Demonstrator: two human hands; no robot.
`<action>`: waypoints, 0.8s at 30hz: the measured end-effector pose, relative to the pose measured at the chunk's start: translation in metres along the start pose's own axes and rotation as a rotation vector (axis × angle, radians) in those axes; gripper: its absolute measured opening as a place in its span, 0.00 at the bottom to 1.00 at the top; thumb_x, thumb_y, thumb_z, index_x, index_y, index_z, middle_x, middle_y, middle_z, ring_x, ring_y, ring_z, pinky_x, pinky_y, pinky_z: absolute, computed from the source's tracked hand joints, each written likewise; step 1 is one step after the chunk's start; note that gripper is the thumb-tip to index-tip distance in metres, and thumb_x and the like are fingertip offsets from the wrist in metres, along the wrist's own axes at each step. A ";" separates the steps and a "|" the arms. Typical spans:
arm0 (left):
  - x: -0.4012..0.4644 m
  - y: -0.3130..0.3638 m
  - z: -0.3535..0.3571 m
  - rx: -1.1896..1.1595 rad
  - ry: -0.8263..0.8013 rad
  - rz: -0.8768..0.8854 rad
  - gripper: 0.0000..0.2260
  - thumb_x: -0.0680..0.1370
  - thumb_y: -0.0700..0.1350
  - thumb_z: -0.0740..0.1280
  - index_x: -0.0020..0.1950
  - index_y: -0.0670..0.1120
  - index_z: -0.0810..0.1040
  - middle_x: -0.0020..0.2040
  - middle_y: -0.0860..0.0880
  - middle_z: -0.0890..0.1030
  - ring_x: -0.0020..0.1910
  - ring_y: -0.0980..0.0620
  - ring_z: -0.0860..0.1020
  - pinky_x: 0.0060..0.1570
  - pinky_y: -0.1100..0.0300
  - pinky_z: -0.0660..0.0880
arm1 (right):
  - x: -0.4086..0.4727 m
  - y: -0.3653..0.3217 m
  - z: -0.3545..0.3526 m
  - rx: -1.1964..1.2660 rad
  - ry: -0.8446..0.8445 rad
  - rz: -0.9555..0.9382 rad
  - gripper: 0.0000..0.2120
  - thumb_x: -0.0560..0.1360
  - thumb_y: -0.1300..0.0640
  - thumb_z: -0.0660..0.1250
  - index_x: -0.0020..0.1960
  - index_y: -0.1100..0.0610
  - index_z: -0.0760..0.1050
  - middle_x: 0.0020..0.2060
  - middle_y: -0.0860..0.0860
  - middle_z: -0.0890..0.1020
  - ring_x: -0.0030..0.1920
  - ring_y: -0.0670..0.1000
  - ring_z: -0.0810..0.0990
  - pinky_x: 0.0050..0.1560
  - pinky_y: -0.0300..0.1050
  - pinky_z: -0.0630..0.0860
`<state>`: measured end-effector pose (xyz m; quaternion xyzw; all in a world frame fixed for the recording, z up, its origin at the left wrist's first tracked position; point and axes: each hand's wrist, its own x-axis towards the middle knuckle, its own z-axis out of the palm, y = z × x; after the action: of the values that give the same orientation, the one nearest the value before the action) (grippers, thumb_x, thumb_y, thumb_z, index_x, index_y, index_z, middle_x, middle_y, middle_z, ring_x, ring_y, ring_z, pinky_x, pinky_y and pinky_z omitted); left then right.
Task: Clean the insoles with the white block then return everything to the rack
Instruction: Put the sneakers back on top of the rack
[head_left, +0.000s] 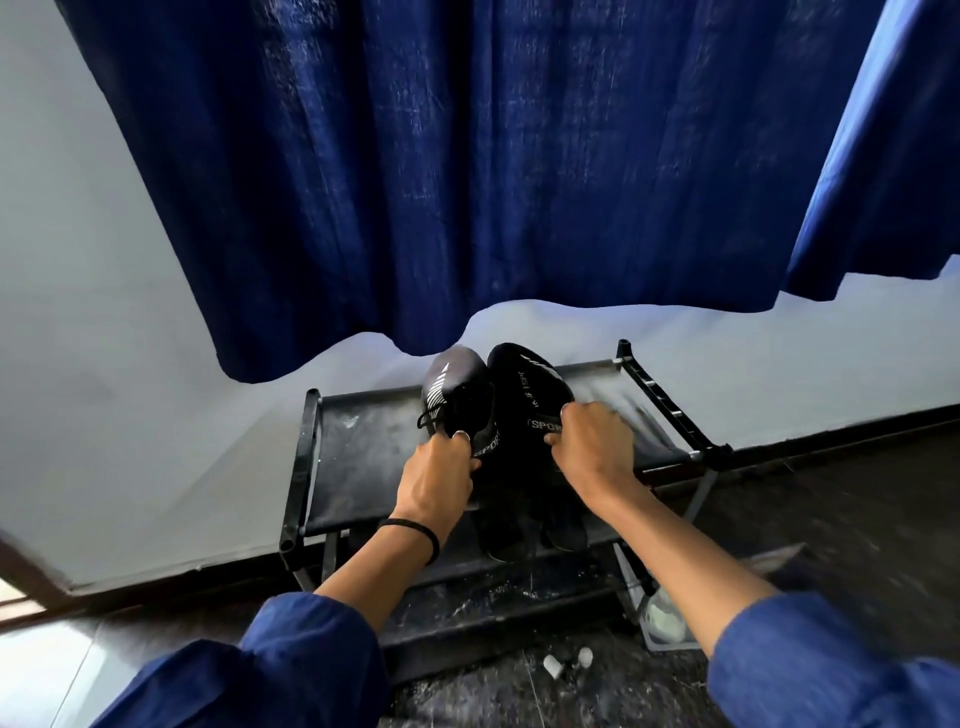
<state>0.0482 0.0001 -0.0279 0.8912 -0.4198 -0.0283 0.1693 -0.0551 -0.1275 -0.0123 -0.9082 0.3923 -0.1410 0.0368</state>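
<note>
At centre frame, my left hand (441, 467) pinched the heel of the grey sneaker (457, 395); my right hand (587, 441) gripped the black sneaker (524, 395) beside it, both over the rack (363, 467). I judged lowering them level, heels outward, best. The white block wasn't identifiable.

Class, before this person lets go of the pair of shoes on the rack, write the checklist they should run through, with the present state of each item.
1. Left hand grips the heel of the left shoe: ok.
2. Right hand grips the heel of the right shoe: ok.
3. Both shoes are over the top shelf of the rack: ok.
4. Soles rest flat on the shelf: cannot tell, as the heels look raised.
5. Insoles are back inside the shoes: cannot tell, the openings are hidden.
6. Everything is returned: not ok, small white pieces lie on the floor before the rack.
</note>
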 end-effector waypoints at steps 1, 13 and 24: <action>0.001 0.000 0.001 0.002 -0.002 -0.003 0.04 0.79 0.37 0.62 0.45 0.38 0.73 0.45 0.39 0.80 0.46 0.39 0.80 0.43 0.48 0.79 | 0.001 -0.001 0.003 0.012 -0.006 0.004 0.07 0.75 0.54 0.68 0.45 0.59 0.78 0.42 0.56 0.83 0.45 0.56 0.82 0.34 0.45 0.71; 0.020 -0.004 0.007 -0.052 -0.056 -0.010 0.02 0.77 0.35 0.63 0.46 0.37 0.75 0.43 0.41 0.81 0.46 0.43 0.81 0.39 0.51 0.80 | 0.005 0.005 0.027 0.086 -0.025 0.020 0.04 0.74 0.59 0.68 0.45 0.60 0.76 0.43 0.56 0.82 0.45 0.59 0.81 0.36 0.47 0.72; 0.028 -0.003 0.007 -0.027 0.000 -0.024 0.01 0.77 0.35 0.63 0.45 0.39 0.74 0.44 0.41 0.81 0.47 0.44 0.81 0.43 0.50 0.79 | 0.016 0.000 0.028 0.031 -0.038 0.063 0.08 0.75 0.58 0.67 0.51 0.60 0.75 0.49 0.57 0.80 0.51 0.59 0.79 0.41 0.48 0.73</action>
<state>0.0672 -0.0214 -0.0332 0.8938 -0.4088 -0.0359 0.1809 -0.0367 -0.1397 -0.0350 -0.8972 0.4178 -0.1288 0.0629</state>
